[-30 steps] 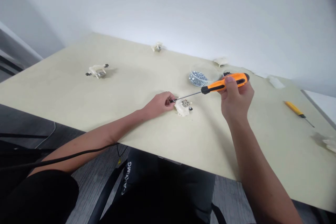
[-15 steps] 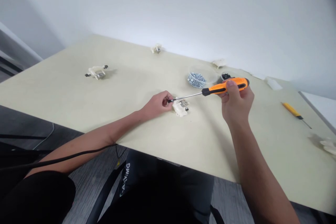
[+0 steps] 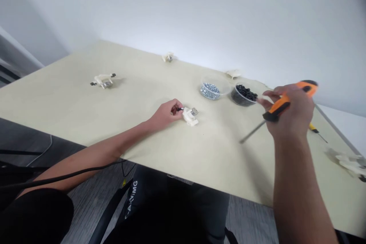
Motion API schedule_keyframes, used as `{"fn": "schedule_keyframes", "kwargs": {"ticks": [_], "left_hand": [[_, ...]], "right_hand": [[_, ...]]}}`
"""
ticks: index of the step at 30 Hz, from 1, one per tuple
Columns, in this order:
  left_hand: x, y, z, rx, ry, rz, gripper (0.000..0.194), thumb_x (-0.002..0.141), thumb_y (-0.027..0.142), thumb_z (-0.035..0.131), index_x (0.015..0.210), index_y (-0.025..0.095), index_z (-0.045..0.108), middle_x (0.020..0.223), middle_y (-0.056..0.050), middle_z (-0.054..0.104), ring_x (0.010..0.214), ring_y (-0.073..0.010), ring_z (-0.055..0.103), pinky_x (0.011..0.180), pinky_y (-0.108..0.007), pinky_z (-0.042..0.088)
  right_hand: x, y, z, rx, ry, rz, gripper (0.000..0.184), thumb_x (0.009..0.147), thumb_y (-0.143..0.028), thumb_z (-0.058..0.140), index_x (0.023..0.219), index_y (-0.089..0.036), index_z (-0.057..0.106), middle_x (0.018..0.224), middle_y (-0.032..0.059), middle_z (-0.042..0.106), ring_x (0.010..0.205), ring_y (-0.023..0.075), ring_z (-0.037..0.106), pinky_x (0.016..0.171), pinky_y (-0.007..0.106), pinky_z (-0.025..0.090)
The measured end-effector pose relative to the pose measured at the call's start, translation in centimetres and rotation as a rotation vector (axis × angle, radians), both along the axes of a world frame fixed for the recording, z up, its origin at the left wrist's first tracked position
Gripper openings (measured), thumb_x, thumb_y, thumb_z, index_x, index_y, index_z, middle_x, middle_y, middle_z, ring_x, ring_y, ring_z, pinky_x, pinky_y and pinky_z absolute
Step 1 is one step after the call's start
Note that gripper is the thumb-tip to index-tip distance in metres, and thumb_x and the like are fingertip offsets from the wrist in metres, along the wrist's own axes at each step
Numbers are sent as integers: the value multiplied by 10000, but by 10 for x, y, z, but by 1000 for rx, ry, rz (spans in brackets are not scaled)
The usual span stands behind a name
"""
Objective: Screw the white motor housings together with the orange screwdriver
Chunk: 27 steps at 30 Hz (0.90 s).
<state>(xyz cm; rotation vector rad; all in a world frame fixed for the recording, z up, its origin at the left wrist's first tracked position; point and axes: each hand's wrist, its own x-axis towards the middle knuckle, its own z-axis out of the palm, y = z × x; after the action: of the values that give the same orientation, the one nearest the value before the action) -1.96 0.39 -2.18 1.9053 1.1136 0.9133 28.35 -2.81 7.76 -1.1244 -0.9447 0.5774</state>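
My left hand [image 3: 164, 115] rests on the table, its fingertips pinching a small black fastener [image 3: 180, 109] against the side of a white plastic fitting [image 3: 189, 117] with a metal insert. My right hand [image 3: 291, 112] is raised well to the right of that fitting. It grips an orange-and-black screwdriver [image 3: 281, 103], whose thin steel shaft slants down and left, touching nothing.
A clear bowl of silver screws [image 3: 210, 90] and a bowl of black parts [image 3: 243, 96] stand on the pale wooden table [image 3: 137, 99]. Several similar white fittings [image 3: 103, 81] lie around it. A yellow-handled screwdriver [image 3: 313, 127] lies behind my right hand.
My right hand has pulled the screwdriver away to the right, and its shaft has left the white fitting and now points down-left. The bowl of black parts has come into view. My left hand stays put.
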Motion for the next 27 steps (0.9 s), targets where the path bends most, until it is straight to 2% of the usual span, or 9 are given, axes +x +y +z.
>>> {"fn": "schedule_keyframes", "kwargs": {"ticks": [3,5,7,9,11,14,18,21,27], "left_hand": [[0,1,13,81,53,-94,136,827,294,554,915,192,565,834,-3,606,718,-108,535,675,-248,422],[2,2,26,131,121,-178,133,832,275,545,934,191,562,863,-7,606,740,-113,548,697,-254,429],[6,3,38,180,195,-238,130,841,273,542,937,188,559,886,-16,605,749,-118,547,705,-261,427],[13,3,49,212,253,-282,127,843,274,542,933,185,557,901,-28,603,768,-131,545,701,-267,421],[21,2,55,218,283,-299,136,848,290,536,932,183,554,910,-42,602,792,-150,548,695,-277,417],[33,2,59,201,282,-283,146,849,305,530,929,185,552,910,-55,606,801,-169,551,697,-295,413],[48,5,58,160,237,-274,138,845,313,537,906,191,560,879,-49,607,781,-173,545,680,-304,407],[57,6,54,126,180,-272,136,842,309,552,907,192,570,880,-45,609,775,-164,546,675,-299,412],[68,2,30,63,-60,-157,131,868,308,563,923,190,578,943,-43,584,806,-140,544,748,-291,462]], "right_hand": [[-14,-10,12,-435,-407,174,189,754,-341,702,829,-184,629,639,25,551,445,84,435,352,210,308],[-39,-17,10,-562,-600,246,296,754,-384,708,960,-182,640,661,19,576,472,99,473,367,215,380],[-66,-20,2,-532,-619,309,380,738,-413,711,1037,-194,624,792,32,610,555,118,530,385,219,434],[-86,-21,-8,-501,-641,387,390,732,-441,700,1041,-216,629,840,32,605,642,141,551,399,217,463],[-95,-20,-16,-484,-664,396,325,739,-456,678,943,-208,629,843,34,589,676,145,536,408,212,466],[-94,-18,-20,-490,-675,394,253,757,-425,647,859,-198,600,788,24,566,641,130,505,417,208,452],[-81,-17,-19,-539,-589,358,235,760,-390,638,895,-203,597,734,1,552,551,104,480,392,197,396],[-72,-16,-22,-546,-522,355,235,753,-363,650,916,-199,610,736,-6,560,510,84,459,400,201,398],[-65,-14,-32,-532,-429,328,260,756,-385,684,920,-192,623,710,-15,549,486,76,448,404,214,420]]}}
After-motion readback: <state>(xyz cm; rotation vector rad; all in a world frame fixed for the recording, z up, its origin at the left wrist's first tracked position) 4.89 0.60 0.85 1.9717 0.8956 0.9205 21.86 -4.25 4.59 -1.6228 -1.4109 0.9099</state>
